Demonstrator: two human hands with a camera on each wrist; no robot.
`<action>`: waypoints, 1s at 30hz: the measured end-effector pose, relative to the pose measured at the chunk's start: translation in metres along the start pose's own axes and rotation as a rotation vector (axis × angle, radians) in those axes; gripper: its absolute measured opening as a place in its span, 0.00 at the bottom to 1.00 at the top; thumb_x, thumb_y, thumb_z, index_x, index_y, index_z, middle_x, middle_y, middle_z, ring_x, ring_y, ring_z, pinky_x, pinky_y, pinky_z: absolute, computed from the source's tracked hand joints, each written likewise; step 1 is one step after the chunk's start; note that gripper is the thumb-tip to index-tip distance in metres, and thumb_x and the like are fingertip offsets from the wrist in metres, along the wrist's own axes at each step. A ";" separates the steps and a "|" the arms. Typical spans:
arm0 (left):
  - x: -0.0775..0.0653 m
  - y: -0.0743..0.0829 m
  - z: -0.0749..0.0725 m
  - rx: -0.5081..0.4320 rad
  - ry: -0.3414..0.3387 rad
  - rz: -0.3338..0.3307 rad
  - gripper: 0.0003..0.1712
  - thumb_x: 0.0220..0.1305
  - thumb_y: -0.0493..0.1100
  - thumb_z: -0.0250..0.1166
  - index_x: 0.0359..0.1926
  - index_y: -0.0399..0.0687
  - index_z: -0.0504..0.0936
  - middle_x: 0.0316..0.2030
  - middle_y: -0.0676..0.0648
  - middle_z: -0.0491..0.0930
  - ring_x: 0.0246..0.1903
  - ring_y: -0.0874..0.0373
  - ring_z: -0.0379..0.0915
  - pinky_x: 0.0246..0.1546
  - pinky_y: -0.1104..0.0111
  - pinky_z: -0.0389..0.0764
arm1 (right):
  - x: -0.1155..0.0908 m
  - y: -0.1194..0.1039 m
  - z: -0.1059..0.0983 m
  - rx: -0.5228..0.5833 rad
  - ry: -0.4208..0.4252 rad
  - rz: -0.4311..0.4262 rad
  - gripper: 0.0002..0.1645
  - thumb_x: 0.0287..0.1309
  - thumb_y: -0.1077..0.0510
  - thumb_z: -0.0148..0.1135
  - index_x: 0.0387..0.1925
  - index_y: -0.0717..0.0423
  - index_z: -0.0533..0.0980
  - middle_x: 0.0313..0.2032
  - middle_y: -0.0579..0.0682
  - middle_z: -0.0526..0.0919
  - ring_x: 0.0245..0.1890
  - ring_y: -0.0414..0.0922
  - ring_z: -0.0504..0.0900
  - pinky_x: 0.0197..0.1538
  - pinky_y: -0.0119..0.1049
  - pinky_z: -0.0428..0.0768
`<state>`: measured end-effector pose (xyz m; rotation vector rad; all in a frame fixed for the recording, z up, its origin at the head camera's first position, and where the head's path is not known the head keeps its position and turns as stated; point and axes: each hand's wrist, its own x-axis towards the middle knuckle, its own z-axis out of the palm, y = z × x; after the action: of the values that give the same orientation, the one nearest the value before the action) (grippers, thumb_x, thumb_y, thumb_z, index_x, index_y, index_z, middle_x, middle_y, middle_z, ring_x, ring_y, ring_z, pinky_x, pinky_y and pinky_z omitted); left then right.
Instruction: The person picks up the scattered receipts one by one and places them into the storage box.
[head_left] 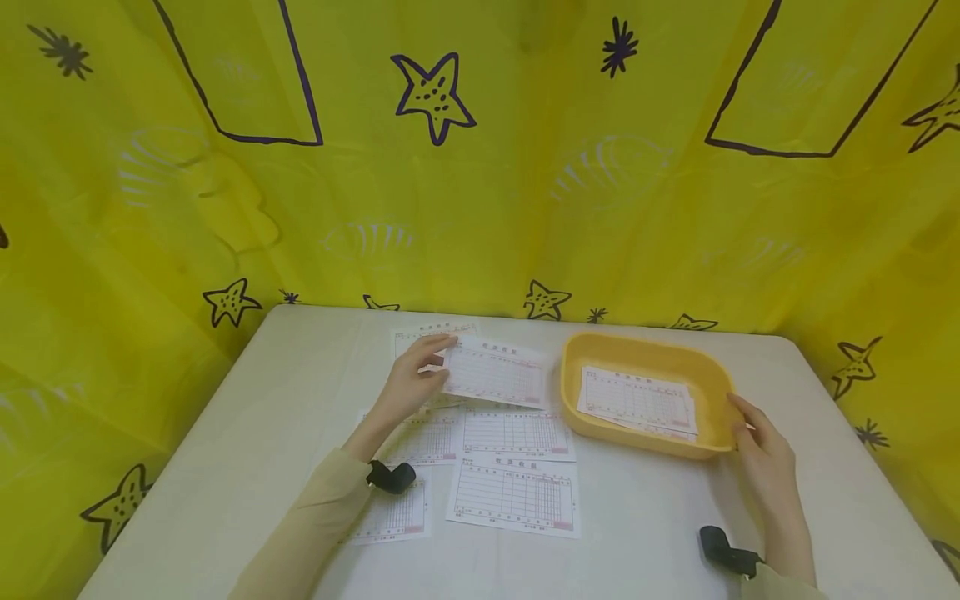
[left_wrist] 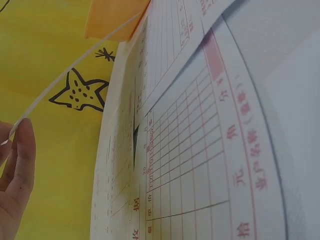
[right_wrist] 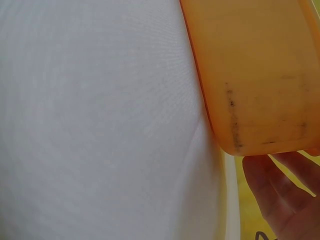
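My left hand (head_left: 408, 375) pinches a printed receipt slip (head_left: 495, 375) by its left edge, raised over other slips. In the left wrist view the pinched slip (left_wrist: 70, 67) appears edge-on, running from the fingertips toward the basin. At the right, my right hand (head_left: 765, 454) grips the end of a yellow plastic basin (head_left: 637, 440), fingers at its rim. From the right wrist, dark scuffs mark the basin's outside (right_wrist: 260, 75), with the fingers (right_wrist: 262, 182) against its end. Inside the basin lies a small stack of similar slips (head_left: 637, 400).
Several more receipt slips (head_left: 516, 496) lie spread on the white table (head_left: 637, 533), left of the basin and partly under my left arm. Behind the table hangs a yellow curtain (head_left: 480, 200) with starfish drawings. Each wrist wears a black camera mount (head_left: 393, 477).
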<state>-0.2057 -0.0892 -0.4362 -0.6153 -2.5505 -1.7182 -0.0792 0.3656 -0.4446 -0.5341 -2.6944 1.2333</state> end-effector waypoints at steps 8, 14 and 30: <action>-0.012 0.005 -0.008 -0.041 0.022 -0.017 0.29 0.61 0.29 0.59 0.64 0.44 0.72 0.66 0.45 0.67 0.52 0.45 0.71 0.55 0.55 0.78 | 0.000 0.000 0.000 -0.020 0.013 0.006 0.30 0.72 0.52 0.34 0.72 0.54 0.57 0.69 0.65 0.61 0.56 0.54 0.67 0.37 0.10 0.60; -0.020 0.011 -0.014 -0.062 0.049 -0.014 0.29 0.62 0.28 0.59 0.64 0.46 0.72 0.66 0.46 0.68 0.51 0.48 0.71 0.52 0.67 0.79 | 0.000 0.000 0.000 -0.010 0.009 0.001 0.30 0.72 0.52 0.34 0.72 0.55 0.57 0.69 0.67 0.61 0.57 0.58 0.66 0.36 0.10 0.60; -0.026 0.031 -0.018 -0.148 0.084 0.065 0.29 0.61 0.26 0.58 0.64 0.43 0.72 0.65 0.45 0.67 0.49 0.54 0.70 0.48 0.80 0.77 | 0.000 0.001 -0.001 -0.012 -0.014 0.002 0.31 0.72 0.50 0.33 0.72 0.54 0.55 0.70 0.66 0.58 0.58 0.56 0.65 0.37 0.13 0.61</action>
<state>-0.1752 -0.1032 -0.4069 -0.6093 -2.3373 -1.8812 -0.0788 0.3670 -0.4443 -0.5323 -2.7151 1.2260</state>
